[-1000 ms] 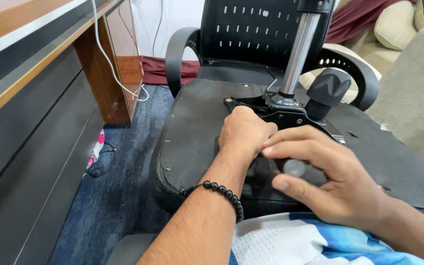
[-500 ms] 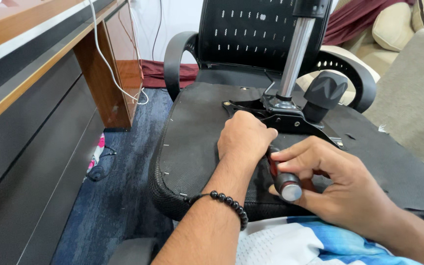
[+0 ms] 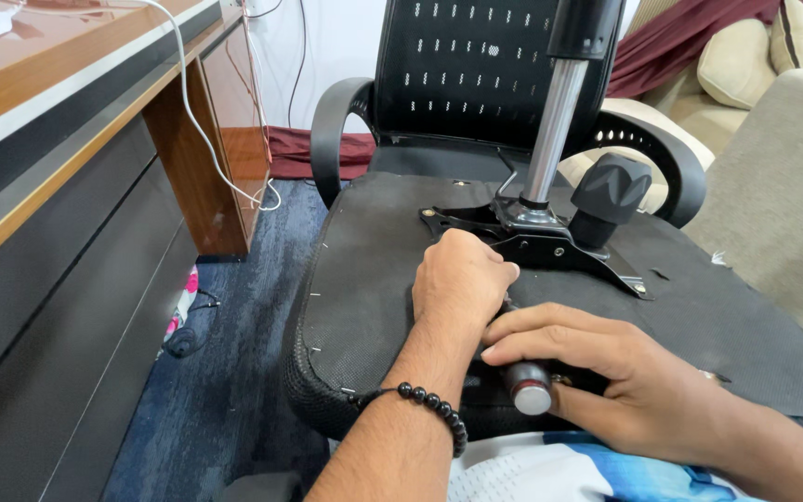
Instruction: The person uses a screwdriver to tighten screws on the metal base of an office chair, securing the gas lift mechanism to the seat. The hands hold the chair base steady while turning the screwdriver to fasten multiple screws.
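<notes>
Little has shifted vs. 0.5 s ago: upturned chair seat (image 3: 374, 270) lies across lap, mech. plate (image 3: 550, 246) uppermost. Left hand (image 3: 459, 284) is fisted near plate; contents can't be told. Screwdriver handle (image 3: 527, 386) is pinched by right hand (image 3: 625, 381). Screw-driving judged underway; tip alignment needed next.

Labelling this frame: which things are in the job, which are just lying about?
In hand:
left hand
right hand, grip on screwdriver handle
upturned chair seat
metal mounting plate

Lying about:
wooden desk
white cable
sofa cushions
</notes>
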